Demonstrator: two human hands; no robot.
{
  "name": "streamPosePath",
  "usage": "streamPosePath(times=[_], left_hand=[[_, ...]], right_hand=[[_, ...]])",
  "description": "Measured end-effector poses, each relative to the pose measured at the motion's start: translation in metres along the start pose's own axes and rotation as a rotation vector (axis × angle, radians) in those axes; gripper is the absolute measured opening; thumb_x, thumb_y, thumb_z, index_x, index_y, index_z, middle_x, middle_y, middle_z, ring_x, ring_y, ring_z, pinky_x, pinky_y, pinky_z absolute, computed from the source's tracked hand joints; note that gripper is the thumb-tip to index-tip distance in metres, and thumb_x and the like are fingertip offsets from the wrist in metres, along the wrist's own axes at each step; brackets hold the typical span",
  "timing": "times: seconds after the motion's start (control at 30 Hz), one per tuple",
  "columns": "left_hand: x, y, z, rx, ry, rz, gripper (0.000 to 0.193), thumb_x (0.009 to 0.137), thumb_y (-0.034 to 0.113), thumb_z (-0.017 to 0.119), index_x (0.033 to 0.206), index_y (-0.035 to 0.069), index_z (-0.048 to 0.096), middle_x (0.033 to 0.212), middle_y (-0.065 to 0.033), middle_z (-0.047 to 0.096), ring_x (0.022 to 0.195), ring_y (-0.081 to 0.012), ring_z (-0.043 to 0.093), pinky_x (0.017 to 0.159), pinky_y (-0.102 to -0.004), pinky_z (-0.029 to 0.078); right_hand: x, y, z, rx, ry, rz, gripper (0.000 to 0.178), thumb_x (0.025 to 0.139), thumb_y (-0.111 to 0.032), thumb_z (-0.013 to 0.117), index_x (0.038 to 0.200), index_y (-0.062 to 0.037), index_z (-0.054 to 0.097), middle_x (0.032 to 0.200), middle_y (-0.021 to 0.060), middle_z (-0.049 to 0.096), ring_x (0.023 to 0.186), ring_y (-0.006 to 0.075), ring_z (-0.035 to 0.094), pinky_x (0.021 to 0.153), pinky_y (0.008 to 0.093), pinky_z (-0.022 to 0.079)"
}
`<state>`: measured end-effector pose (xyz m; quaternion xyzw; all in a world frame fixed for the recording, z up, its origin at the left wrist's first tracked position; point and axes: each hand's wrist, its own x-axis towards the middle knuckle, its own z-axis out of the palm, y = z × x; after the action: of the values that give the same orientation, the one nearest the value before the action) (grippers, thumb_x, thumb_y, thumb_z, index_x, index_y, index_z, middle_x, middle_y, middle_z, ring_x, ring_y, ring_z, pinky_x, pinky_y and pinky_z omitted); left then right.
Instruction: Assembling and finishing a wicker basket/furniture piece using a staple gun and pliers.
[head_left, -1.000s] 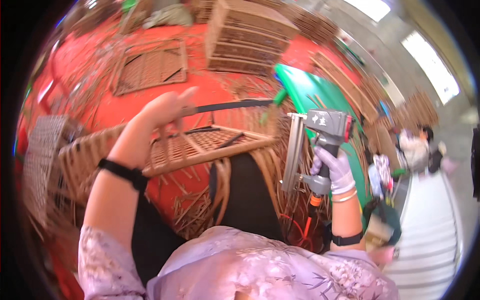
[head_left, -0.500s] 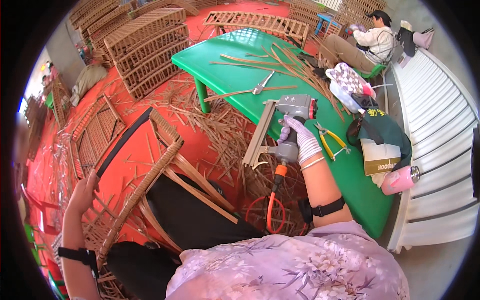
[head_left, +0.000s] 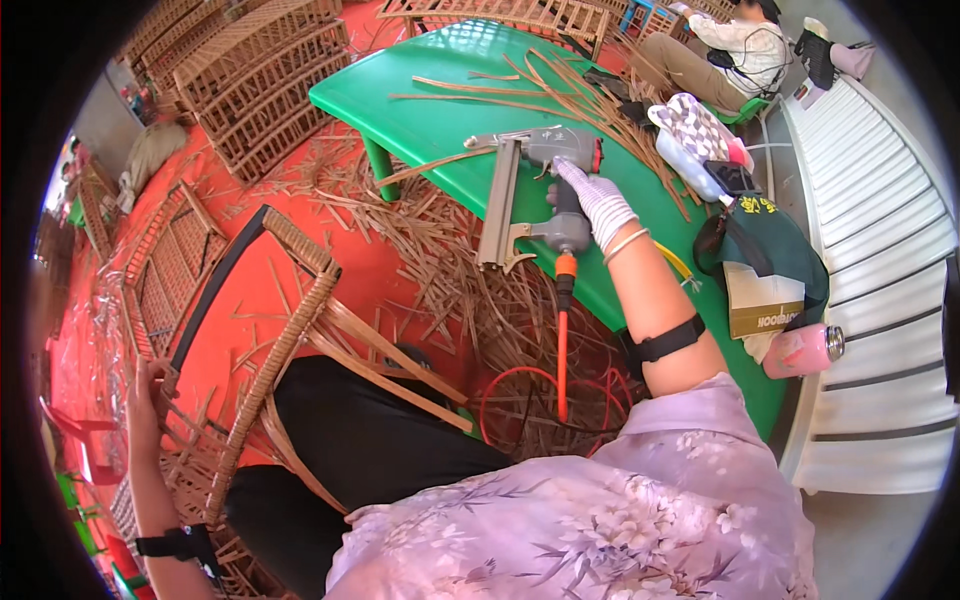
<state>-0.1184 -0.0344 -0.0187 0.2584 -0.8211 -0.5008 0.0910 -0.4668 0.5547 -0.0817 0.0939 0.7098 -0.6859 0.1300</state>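
Note:
My right hand (head_left: 597, 203), in a whitish striped glove, is wrapped round the handle of a grey nail gun (head_left: 563, 150). The gun is over the near edge of the green table (head_left: 430, 60), its long magazine pointing down to the left, with an orange hose (head_left: 562, 360) hanging from its handle. My bare left hand (head_left: 150, 395) is closed on the outer edge of a woven rattan frame (head_left: 285, 345). That frame leans over my lap, with a black strip (head_left: 215, 285) along its far side. Behind the gun, silver pliers (head_left: 497, 138) are partly hidden; yellow-handled pliers (head_left: 676, 263) show beside my right wrist.
Rattan strips (head_left: 560, 95) lie on the table and in heaps on the red floor (head_left: 350, 260). Stacked rattan frames (head_left: 260, 85) stand at the back left. A pink bottle (head_left: 803, 350), a box (head_left: 765, 305) and a dark green bag (head_left: 770, 240) sit at right. A seated person (head_left: 735, 50) works beyond.
My right hand has carried the nail gun farther over the table, covering part of the silver pliers. My left hand has shifted a little nearer on the frame. The whole view has shifted slightly.

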Motion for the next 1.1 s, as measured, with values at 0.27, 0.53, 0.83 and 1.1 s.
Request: streamPosePath(times=[0.27,0.53,0.83,1.1], left_hand=[[-0.011,0.002,-0.005,0.073,0.059,0.076,0.050,0.102,0.042,0.040,0.117,0.000,0.062,0.097,-0.0061,0.064,0.089,-0.0135,0.060,0.077,-0.0260,0.047],[-0.016,0.030,0.009,-0.103,-0.038,0.071,0.049,0.102,0.041,0.041,0.118,0.000,0.061,0.103,-0.0076,0.063,0.098,-0.0154,0.060,0.080,-0.0287,0.049],[-0.006,0.029,0.019,0.036,-0.062,0.204,0.036,0.098,0.034,0.049,0.093,0.002,0.065,0.084,-0.0023,0.062,0.081,-0.0110,0.060,0.079,-0.0278,0.049],[-0.008,0.036,0.024,-0.097,-0.083,0.154,0.047,0.095,0.045,0.056,0.094,0.001,0.073,0.079,-0.0051,0.066,0.076,-0.0127,0.060,0.072,-0.0292,0.049]], right_hand=[[-0.072,-0.035,-0.044,-1.389,0.275,-0.533,0.066,0.074,-0.061,0.068,0.117,-0.0110,0.062,0.116,0.0183,0.061,0.106,0.0332,0.060,0.093,0.0417,0.047],[-0.131,-0.018,-0.090,-1.739,0.198,0.017,0.090,0.066,-0.072,0.066,0.123,-0.0025,0.056,0.119,0.0190,0.060,0.109,0.0326,0.060,0.093,0.0398,0.048],[-0.128,-0.016,-0.077,-1.679,0.206,0.071,0.064,0.069,-0.050,0.072,0.105,0.0016,0.066,0.104,0.0275,0.065,0.097,0.0396,0.064,0.085,0.0456,0.050],[-0.088,0.040,-0.135,-1.598,0.553,-0.304,0.047,0.076,-0.025,0.066,0.115,-0.0012,0.057,0.102,0.0241,0.065,0.101,0.0409,0.062,0.090,0.0457,0.048]])
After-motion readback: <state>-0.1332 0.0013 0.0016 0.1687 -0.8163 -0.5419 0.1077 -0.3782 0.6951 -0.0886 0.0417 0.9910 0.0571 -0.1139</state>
